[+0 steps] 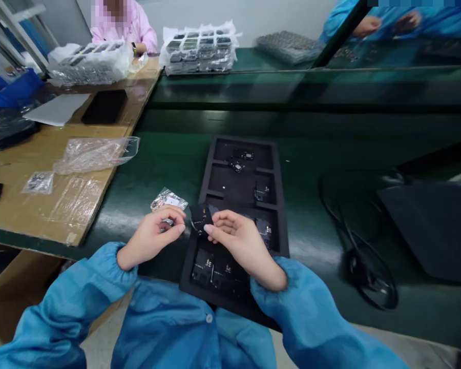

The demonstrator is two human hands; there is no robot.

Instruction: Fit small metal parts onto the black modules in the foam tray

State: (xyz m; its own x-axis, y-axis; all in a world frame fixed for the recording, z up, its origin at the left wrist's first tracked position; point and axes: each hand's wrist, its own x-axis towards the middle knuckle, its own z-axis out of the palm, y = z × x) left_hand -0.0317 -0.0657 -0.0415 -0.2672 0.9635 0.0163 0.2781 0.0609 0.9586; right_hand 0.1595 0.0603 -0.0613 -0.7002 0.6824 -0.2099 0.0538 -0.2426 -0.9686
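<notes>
My right hand point(234, 236) grips a small black circuit board point(201, 219) with gold marks, thumb over its near right edge. Just left of the board is my left hand point(153, 236), its fingers curled and the thumb tip close to the index fingertip; anything between them is too small to make out. Below both hands lies a black compartment tray point(206, 179), partly covered by my right hand and forearm. Several similar boards point(203, 264) rest in its near compartment, and small dark parts point(237, 166) in the far one. A clear bag of small metal pieces point(169, 199) lies beyond my left hand.
To the left, a cardboard-covered surface point(42, 215) carries a plastic bag point(96, 154) and a black flat tray point(104, 106). A black cable point(359, 266) lies on the right beside a dark panel point(430, 225). Co-workers sit across the bench behind stacked parts trays point(200, 48).
</notes>
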